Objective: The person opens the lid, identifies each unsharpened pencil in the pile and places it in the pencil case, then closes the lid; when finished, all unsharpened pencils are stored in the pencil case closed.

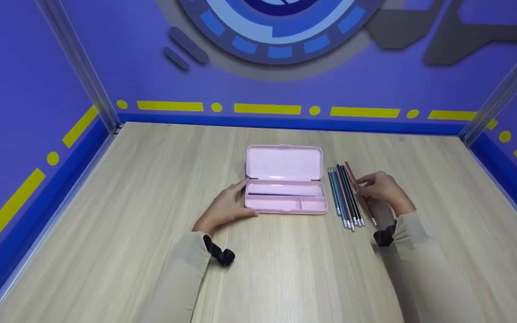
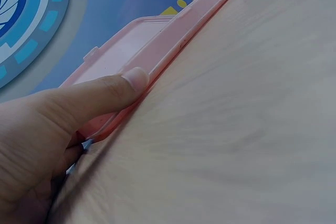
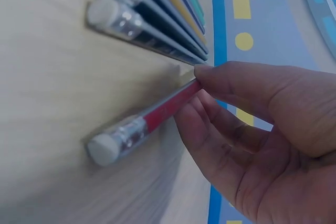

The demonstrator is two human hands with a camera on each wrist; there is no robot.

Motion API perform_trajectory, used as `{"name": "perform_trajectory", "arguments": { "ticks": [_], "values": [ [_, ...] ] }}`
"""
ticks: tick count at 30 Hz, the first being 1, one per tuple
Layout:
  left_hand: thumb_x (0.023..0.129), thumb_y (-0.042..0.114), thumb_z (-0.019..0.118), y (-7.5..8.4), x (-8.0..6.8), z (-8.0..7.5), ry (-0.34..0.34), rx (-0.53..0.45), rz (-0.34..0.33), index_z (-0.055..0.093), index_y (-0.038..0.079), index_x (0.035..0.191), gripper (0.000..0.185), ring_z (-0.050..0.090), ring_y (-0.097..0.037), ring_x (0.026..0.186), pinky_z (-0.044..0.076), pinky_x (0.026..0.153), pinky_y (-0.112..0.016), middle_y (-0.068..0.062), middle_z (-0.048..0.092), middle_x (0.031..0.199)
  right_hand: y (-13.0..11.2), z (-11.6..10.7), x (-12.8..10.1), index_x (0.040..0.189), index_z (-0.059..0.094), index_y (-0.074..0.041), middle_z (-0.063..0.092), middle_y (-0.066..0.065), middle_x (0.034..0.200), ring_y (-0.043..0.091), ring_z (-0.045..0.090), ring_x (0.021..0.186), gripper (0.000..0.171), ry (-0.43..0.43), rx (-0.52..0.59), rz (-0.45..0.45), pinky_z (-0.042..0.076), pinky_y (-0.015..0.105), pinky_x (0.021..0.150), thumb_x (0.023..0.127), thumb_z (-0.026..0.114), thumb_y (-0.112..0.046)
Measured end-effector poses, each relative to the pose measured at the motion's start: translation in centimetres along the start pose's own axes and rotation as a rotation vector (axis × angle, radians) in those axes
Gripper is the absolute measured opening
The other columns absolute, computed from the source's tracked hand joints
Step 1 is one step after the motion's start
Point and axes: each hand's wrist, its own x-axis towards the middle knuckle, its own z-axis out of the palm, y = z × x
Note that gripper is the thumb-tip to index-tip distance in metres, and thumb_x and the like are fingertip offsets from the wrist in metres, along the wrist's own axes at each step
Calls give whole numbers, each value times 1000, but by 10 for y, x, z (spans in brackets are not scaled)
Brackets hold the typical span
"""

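An open pink pencil case (image 1: 284, 163) lies at mid-table, its lid flat behind the tray, and one dark pencil (image 1: 281, 194) lies inside. My left hand (image 1: 231, 204) rests against the case's left end, with the thumb (image 2: 126, 80) laid straight along the front edge of the case (image 2: 157, 40). To the right of the case lies a row of several pencils (image 1: 346, 197), eraser ends toward me. My right hand (image 1: 361, 184) pinches a red pencil (image 1: 370, 213) at the row's right side. In the right wrist view the red pencil (image 3: 163, 109) sits between thumb and fingertips (image 3: 202, 72), apart from the other pencils (image 3: 152, 9).
The wooden table (image 1: 151, 251) is enclosed by blue walls with yellow markings at the left, back and right. A metal post (image 1: 79, 63) stands in the back left corner and another (image 1: 505, 89) in the back right corner.
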Motion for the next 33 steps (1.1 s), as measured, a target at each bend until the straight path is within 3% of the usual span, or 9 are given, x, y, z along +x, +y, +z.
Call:
{"name": "perform_trajectory", "arguments": {
  "ticks": [6, 17, 33],
  "values": [
    [68, 39, 86, 1, 0, 0, -9, -2, 8, 34, 16, 150, 100, 31, -33, 142, 25, 118, -46, -16, 35, 153, -5, -1, 0, 125, 56, 13, 70, 19, 95, 10, 63, 67, 45, 21, 40, -12, 57, 25, 62, 85, 63, -7],
    [68, 40, 86, 1, 0, 0, -2, 13, 11, 35, 15, 150, 100, 33, -34, 141, 25, 118, -47, -17, 37, 152, -19, -1, -1, 124, 57, 12, 68, 23, 98, 9, 63, 64, 41, 52, 51, -51, 57, 24, 60, 86, 60, -2],
    [68, 40, 86, 2, -1, 0, -3, 0, -8, 34, 17, 150, 100, 31, -34, 142, 26, 118, -47, -18, 36, 152, -47, 4, 3, 124, 62, 4, 67, 26, 105, 22, 66, 78, 35, 64, 11, -130, 61, 39, 71, 90, 62, -6]
  ]
}}
